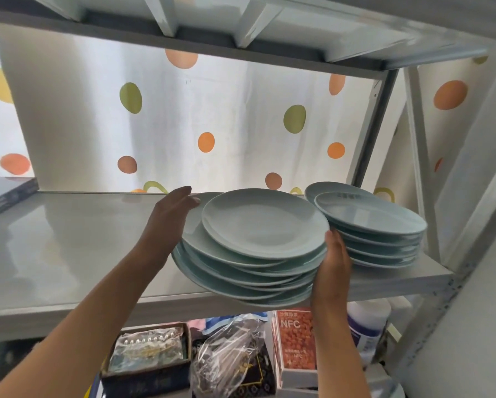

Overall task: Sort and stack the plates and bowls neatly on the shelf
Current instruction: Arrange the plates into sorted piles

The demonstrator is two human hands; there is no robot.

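A stack of several pale blue-green plates (258,225) sits on the white shelf (68,248), its front hanging over the shelf's front edge. The plates in it are shifted out of line, with a smaller plate on top. My left hand (169,216) presses against the stack's left rim, fingers extended. My right hand (331,262) cups the stack's right front side. To the right stands a second stack of smaller deep plates (376,225), touching or nearly touching the first stack.
A metal upright (370,130) rises behind the right stack. The shelf board above hangs low overhead. Dark boxes (2,196) sit at the shelf's far left. Below the shelf are a box, a plastic bag (229,357), an NFC carton (295,340) and a white bottle (367,331).
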